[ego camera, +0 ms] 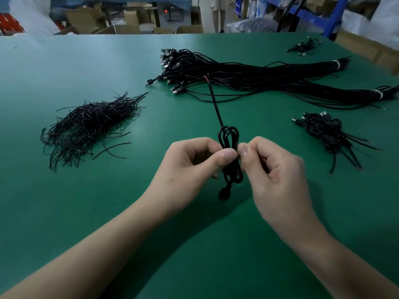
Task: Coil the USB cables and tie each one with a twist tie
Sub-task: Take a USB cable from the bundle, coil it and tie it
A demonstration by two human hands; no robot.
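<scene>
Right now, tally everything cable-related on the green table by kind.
Twist tie pile: 1
Loose USB cable heap: 1
Near coiled cable heap: 1
Far small cable heap: 1
Cable coil pinched by left hand and right hand: 1
Total: 5

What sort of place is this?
Likely a small factory or packing warehouse: a big green worktable holds a bundle of USB cables and a heap of twist ties, with cardboard boxes and blue shelving behind.

— Background, quick?
— I see a green counter [64, 61], cardboard boxes [127, 29] on the floor behind its far edge, and a blue rack [336, 16] far right.
— Anyone?
— One person [218, 14] standing beyond, legs only.
</scene>
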